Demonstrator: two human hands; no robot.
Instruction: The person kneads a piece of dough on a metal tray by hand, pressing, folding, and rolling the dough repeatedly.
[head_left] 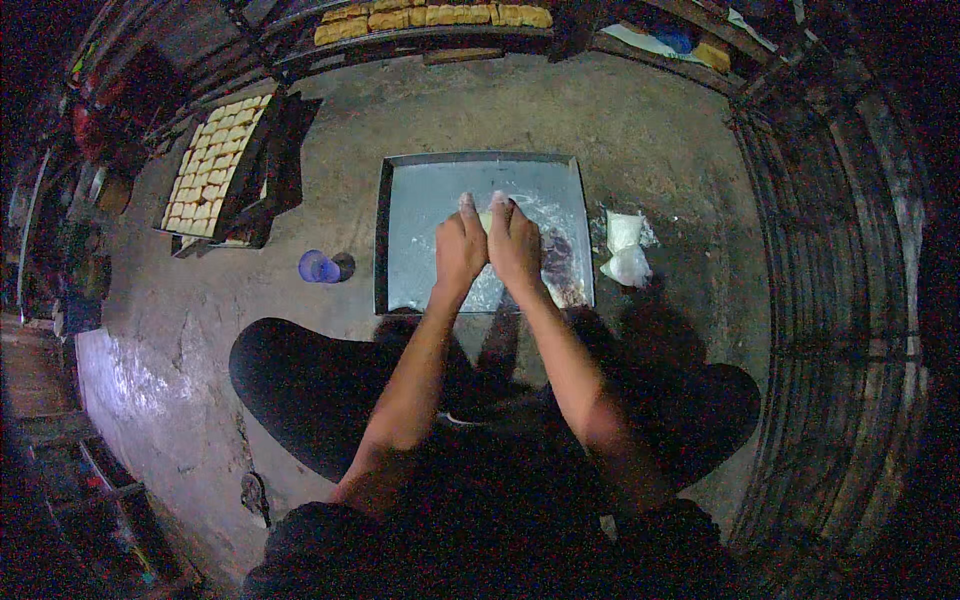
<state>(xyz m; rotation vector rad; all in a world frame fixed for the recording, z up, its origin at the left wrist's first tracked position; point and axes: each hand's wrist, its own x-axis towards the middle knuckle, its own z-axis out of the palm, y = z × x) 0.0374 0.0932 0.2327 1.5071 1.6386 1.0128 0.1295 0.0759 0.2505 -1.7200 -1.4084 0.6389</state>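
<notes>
The fingers (466,205) of my left hand (462,252) and right hand (515,248) are curled around a pale bit of dough (486,221). It is between them, over the big metal tray (408,195) on the floor (350,130).

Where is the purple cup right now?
In the head view, the purple cup is on the floor, left of the metal tray.

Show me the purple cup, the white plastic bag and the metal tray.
Purple cup (317,267): head view, middle of its body.
White plastic bag (625,232): head view, its far half.
Metal tray (422,188): head view, bare bottom near its far left corner.
</notes>
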